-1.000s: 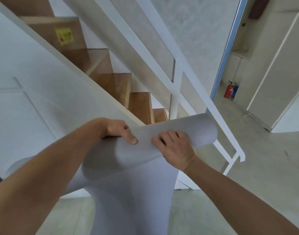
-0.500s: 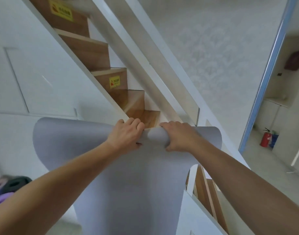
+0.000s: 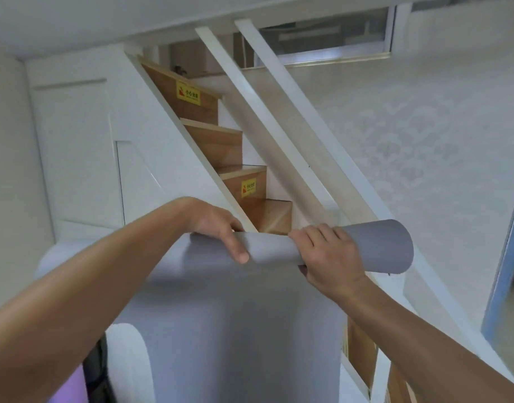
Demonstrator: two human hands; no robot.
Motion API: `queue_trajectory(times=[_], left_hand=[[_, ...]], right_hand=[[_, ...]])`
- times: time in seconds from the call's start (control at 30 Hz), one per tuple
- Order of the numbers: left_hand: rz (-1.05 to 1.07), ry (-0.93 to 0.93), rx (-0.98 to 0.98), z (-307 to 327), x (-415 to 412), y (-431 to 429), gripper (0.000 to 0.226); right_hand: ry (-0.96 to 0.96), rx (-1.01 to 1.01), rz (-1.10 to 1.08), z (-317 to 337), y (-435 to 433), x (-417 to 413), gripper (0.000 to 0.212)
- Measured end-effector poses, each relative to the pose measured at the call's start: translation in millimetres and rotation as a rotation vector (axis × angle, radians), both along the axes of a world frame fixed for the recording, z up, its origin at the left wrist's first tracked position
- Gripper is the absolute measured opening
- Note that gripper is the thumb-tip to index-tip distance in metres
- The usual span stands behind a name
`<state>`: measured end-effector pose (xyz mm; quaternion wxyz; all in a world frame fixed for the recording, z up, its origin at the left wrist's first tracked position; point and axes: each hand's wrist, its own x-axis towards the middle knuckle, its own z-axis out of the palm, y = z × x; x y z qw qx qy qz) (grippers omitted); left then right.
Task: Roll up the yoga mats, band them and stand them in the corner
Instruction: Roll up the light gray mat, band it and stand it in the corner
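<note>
Head view, the only 1. No container in sight. Grey yoga mat (image 3: 229, 321) held up in the air in front of the wooden staircase (image 3: 220, 146), top edge curled into a loose roll, open cone-like end (image 3: 386, 247) sticking out to the right, rest of the sheet hanging straight down and cut off by the lower frame edge. Left corner of the mat drooping behind the left forearm, mostly hidden. Purple shape (image 3: 68, 388) at the bottom left, blurred and cropped, next to something dark; identity hard to make out. 2 yellow warning stickers (image 3: 188, 93) on the stair risers, lettering too small to read. White slanted handrail (image 3: 293, 117) crossing behind the roll.

Left hand (image 3: 220, 228) draped over the top of the roll, thumb pressed on the front face, fingers curled over the far side, out of sight: grip clamped on the mat. Right hand (image 3: 327, 254) wrapped around the roll from the near side, knuckles up, thumb tucked underneath: grip also fastened on the mat. Both forearms reaching up and forward.
</note>
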<state>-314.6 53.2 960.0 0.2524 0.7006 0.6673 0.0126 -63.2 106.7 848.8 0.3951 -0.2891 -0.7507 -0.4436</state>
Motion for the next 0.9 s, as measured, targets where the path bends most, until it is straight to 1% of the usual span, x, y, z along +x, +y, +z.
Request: queue_trajectory(times=[0.03, 0.1, 0.13, 0.17, 0.2, 0.23, 0.27, 0.3, 0.33, 0.4, 0.43, 0.47, 0.5, 0.53, 0.57, 0.6, 0.63, 0.67, 0.73, 0.77, 0.8, 0.83, 0.87, 0.9], left_hand=[[-0.009, -0.004, -0.052, -5, -2, -2, 0.080], [-0.026, -0.030, -0.123, -22, -2, -5, 0.076], [-0.027, -0.048, -0.112, -32, -2, -7, 0.075], [-0.026, -0.034, -0.047, -41, -2, -9, 0.075], [-0.020, 0.038, 0.067, -49, -1, -9, 0.076], [-0.006, 0.152, 0.208, -57, 0, -9, 0.075], [0.020, 0.292, 0.362, -65, 3, -10, 0.072], [0.047, 0.421, 0.527, -72, 7, -13, 0.070], [0.046, 0.516, 0.684, -80, 11, -16, 0.068], [-0.051, 0.659, 0.985, -94, 22, -24, 0.067], [-0.118, 0.739, 1.140, -100, 27, -29, 0.069], [-0.175, 0.798, 1.297, -105, 29, -34, 0.071], [-0.219, 0.819, 1.402, -111, 29, -39, 0.073], [-0.248, 0.815, 1.462, -116, 29, -44, 0.074], [-0.268, 0.792, 1.439, -120, 26, -48, 0.077], [-0.282, 0.730, 1.347, -121, 23, -54, 0.080], [-0.269, 0.630, 1.187, -114, 21, -63, 0.082], [-0.239, 0.515, 0.973, -106, 16, -68, 0.086], [-0.148, 0.230, 0.482, -86, 1, -74, 0.094], [-0.108, 0.097, 0.262, -80, -5, -76, 0.093], [-0.087, -0.003, 0.093, -78, -11, -77, 0.088], [-0.077, -0.076, -0.017, -82, -15, -77, 0.078], [-0.067, -0.114, -0.053, -91, -18, -76, 0.067], [-0.047, -0.102, -0.015, -103, -18, -75, 0.060]], right_hand=[[-0.010, 0.000, 0.026, -5, -4, -2, 0.040], [-0.067, -0.093, 0.031, -16, -12, -4, 0.044], [-0.108, -0.175, 0.010, -21, -15, -4, 0.052], [-0.157, -0.284, -0.018, -23, -19, -4, 0.061], [-0.202, -0.401, -0.045, -22, -24, -3, 0.071], [-0.228, -0.536, -0.052, -17, -29, -1, 0.080], [-0.213, -0.690, -0.039, -9, -35, 2, 0.087], [-0.174, -0.801, -0.012, 0, -39, 3, 0.094], [-0.151, -0.851, -0.011, 11, -41, 3, 0.101], [-0.190, -0.886, -0.083, 29, -43, -1, 0.111], [-0.224, -0.920, -0.120, 36, -44, -3, 0.111], [-0.249, -0.953, -0.144, 41, -45, -5, 0.105], [-0.274, -0.962, -0.170, 43, -48, -6, 0.094], [-0.294, -0.928, -0.197, 43, -51, -7, 0.082], [-0.302, -0.852, -0.210, 39, -54, -7, 0.072], [-0.304, -0.752, -0.202, 31, -57, -8, 0.064], [-0.299, -0.621, -0.186, 20, -58, -8, 0.060], [-0.288, -0.488, -0.172, 6, -58, -7, 0.059], [-0.242, -0.278, -0.104, -24, -58, -4, 0.060], [-0.217, -0.210, -0.068, -37, -59, -5, 0.060], [-0.201, -0.160, -0.039, -48, -61, -6, 0.060], [-0.203, -0.145, -0.030, -58, -63, -6, 0.060], [-0.213, -0.165, -0.024, -63, -66, -7, 0.062], [-0.228, -0.244, -0.034, -67, -70, -8, 0.067]])
